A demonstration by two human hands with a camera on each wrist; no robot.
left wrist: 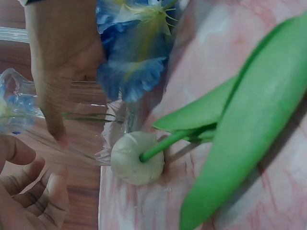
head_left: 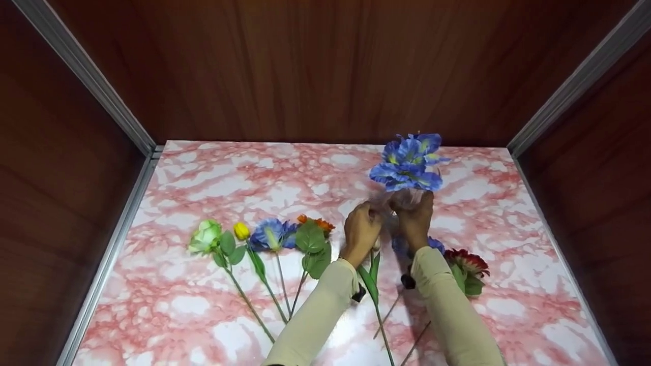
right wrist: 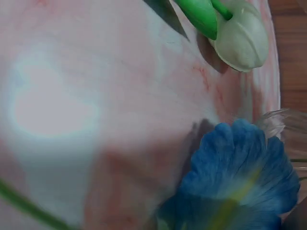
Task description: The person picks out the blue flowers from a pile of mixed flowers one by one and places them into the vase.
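A clear vase [left wrist: 86, 132] stands toward the back right with thin green stems inside and blue irises [head_left: 407, 165] spreading above its rim. My right hand [head_left: 414, 218] grips the vase below the blooms, its thumb lying across the clear wall. Close to the vase on its left, my left hand [head_left: 362, 229] has loosely bent fingers [left wrist: 53, 196] with nothing visible between them. Below that hand lies a white tulip [left wrist: 136, 158] with long green leaves. Another blue iris [right wrist: 235, 177] lies on the table, partly hidden by the right arm in the head view.
Left of the arms lie a pale green rose [head_left: 205, 237], a yellow tulip [head_left: 241, 231], a blue iris [head_left: 272, 235] and an orange flower [head_left: 323, 224]. A dark red flower [head_left: 470, 263] lies at right. Wooden panels [head_left: 325, 71] enclose the marbled table [head_left: 229, 175].
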